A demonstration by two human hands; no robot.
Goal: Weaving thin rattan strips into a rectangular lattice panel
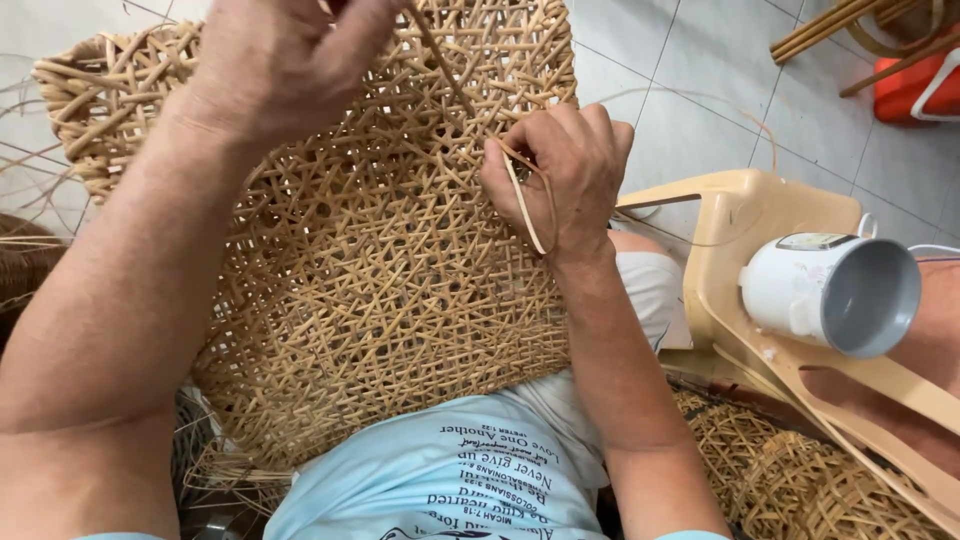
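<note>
A large open-weave rattan basket (380, 270) rests on my lap, its woven bottom facing me. My left hand (275, 60) is raised over the basket's upper part, fingers pinched on a thin rattan strip (440, 65) that runs down into the weave. Against the basket's right side, my right hand (560, 170) is closed on a loop of flat rattan strip (530, 205) that hangs from the fingers.
A beige plastic chair (760, 220) stands at my right with a white mug (835, 290) lying on its side on it. More woven rattan pieces (800, 480) lie at lower right. Loose strips (30, 170) trail at left over the tiled floor (700, 90). Something red (915, 85) sits at top right.
</note>
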